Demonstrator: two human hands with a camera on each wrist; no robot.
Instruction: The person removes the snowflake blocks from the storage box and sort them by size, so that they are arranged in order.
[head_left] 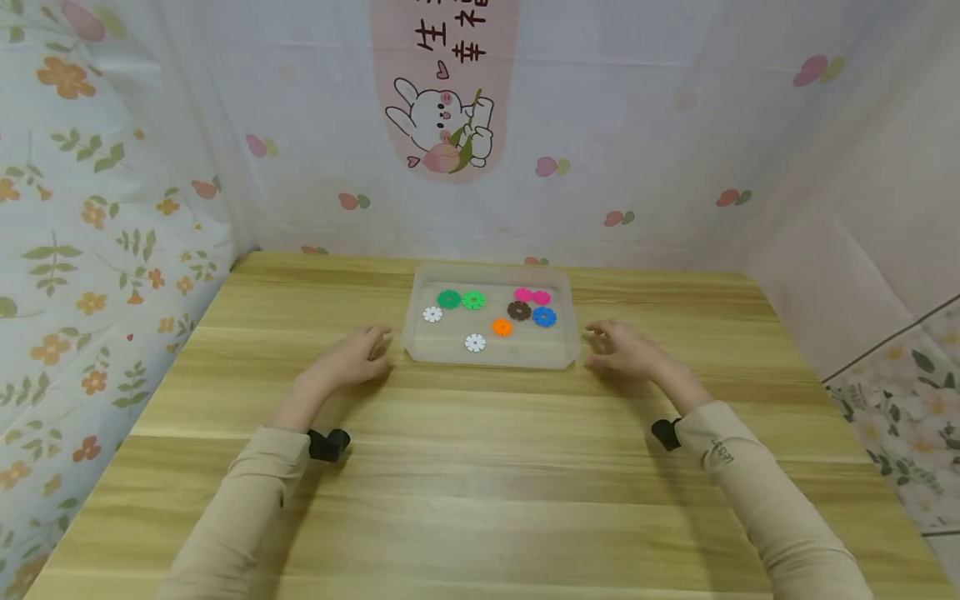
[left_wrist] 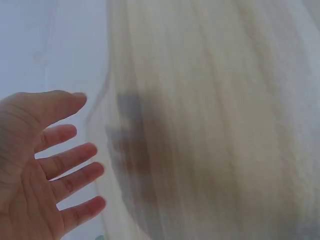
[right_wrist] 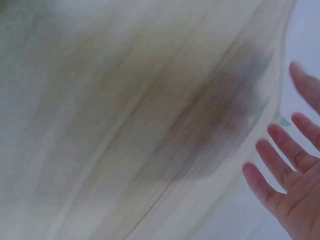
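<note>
A translucent shallow tray (head_left: 491, 357) lies towards the back of the table, holding several flat notched discs. Among them are a dark green disc (head_left: 449, 299), a light green disc (head_left: 473, 300), a brown disc (head_left: 519, 311), a blue disc (head_left: 544, 317), an orange disc (head_left: 502, 327) and a white disc (head_left: 475, 342). My left hand (head_left: 352, 358) hovers just left of the tray, its fingers spread and relaxed in the left wrist view. To the right of the tray is my right hand (head_left: 622, 350), fingers loosely extended. Neither hand holds anything.
The wooden table (head_left: 480, 483) stretches from the tray to the near edge. Behind it hangs a printed curtain (head_left: 630, 125) with a rabbit picture. A floral curtain (head_left: 97, 250) borders the left side, and pale cloth covers the right. Each wrist wears a small black camera.
</note>
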